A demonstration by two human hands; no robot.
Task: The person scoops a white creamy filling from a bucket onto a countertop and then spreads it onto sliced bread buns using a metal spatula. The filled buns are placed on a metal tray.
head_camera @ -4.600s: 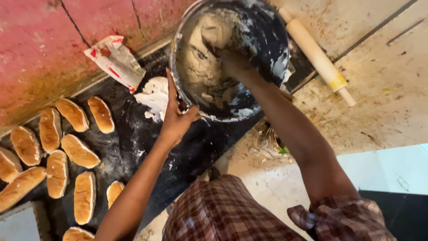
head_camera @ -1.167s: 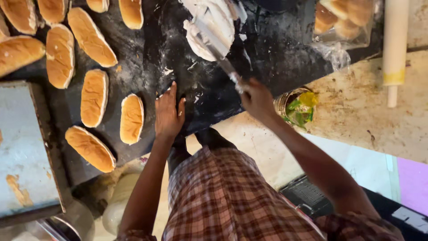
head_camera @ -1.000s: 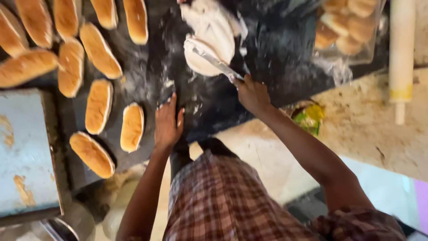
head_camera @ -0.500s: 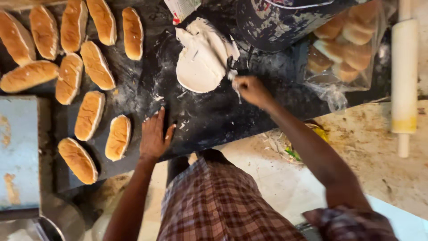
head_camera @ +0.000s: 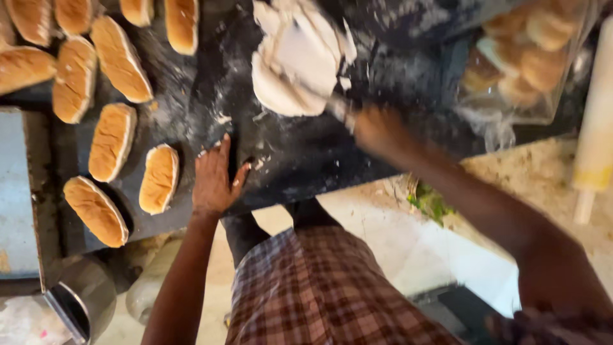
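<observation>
A wide black flour-dusted metal worktop (head_camera: 300, 153) fills the upper half of the view. Across its ten-to-eleven-o'clock area lie golden-brown oblong bread rolls (head_camera: 112, 142) in loose rows. At one to two o'clock a clear plastic bag of small brown buns (head_camera: 530, 61) rests on the worktop's far edge, and at three o'clock a pale wooden rolling pin (head_camera: 597, 121) lies on the speckled stone counter (head_camera: 543, 172) beside it. At twelve o'clock sits a pale, folded lump of white dough (head_camera: 297, 61).

The left hand (head_camera: 214, 179) lies flat on the worktop near centre, fingers spread, holding nothing. The right hand (head_camera: 377, 131), blurred, is closed around a thin handle whose blade end presses into the dough's lower right edge; the tool's kind I cannot tell.
</observation>
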